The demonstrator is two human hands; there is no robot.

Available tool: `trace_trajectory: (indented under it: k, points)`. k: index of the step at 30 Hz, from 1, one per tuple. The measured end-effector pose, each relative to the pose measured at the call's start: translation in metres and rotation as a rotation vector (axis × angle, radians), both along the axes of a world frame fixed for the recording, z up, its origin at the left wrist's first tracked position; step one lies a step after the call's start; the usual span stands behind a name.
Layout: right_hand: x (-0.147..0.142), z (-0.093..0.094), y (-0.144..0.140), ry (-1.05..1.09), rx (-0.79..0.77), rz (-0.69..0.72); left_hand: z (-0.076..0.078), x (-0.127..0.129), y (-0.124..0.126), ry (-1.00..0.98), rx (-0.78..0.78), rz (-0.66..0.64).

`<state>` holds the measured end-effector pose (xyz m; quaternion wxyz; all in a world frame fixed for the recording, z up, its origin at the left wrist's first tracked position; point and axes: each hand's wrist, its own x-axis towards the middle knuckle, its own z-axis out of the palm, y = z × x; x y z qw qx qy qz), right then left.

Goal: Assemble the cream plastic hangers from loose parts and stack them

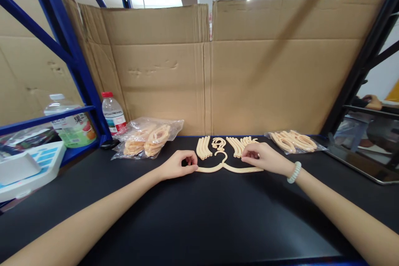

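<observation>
resting on table, left hand (179,165) curled, right hand (264,158) seemingly pinching hanger (229,168)

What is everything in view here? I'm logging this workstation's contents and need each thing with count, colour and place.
assembled cream plastic hanger: one, cream, flat on the table between both hands
loose curved cream hanger pieces: several, exact count unclear, cream, in rows behind the hanger
clear plastic bags of cream parts: two, one back left, one back right
red-capped clear water bottle: one, back left by the blue post
large juice bottle with green label: one, far left shelf
brown cardboard sheets: brown, upright behind the table
black table: one, black
white bead bracelet: one, right wrist
left hand: pinching the hanger's left end
right hand: resting on the hanger's right arm
</observation>
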<state>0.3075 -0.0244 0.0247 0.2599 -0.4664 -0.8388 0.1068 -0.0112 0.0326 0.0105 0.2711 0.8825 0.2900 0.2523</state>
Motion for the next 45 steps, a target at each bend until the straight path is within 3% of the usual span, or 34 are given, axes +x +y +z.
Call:
trace_trajectory:
  k: [9, 16, 27, 37, 45]
  points:
    - [-0.007, -0.010, 0.005, -0.014, 0.182, -0.082, -0.013, 0.003, 0.015, -0.103, -0.064, 0.097]
    - [-0.003, -0.014, 0.009, -0.041, 0.232, -0.132, -0.016, 0.005, 0.021, -0.106, 0.023, 0.134]
    - [-0.004, -0.021, 0.013, -0.048, 0.315, -0.067, -0.017, 0.005, 0.025, -0.059, 0.158, 0.116]
    - [-0.010, -0.025, 0.013, -0.072, 0.294, -0.066, -0.018, 0.005, 0.026, -0.041, 0.251, 0.100]
    - [-0.021, -0.014, 0.031, -0.137, 0.293, -0.140, -0.023, 0.004, 0.033, -0.036, 0.299, 0.087]
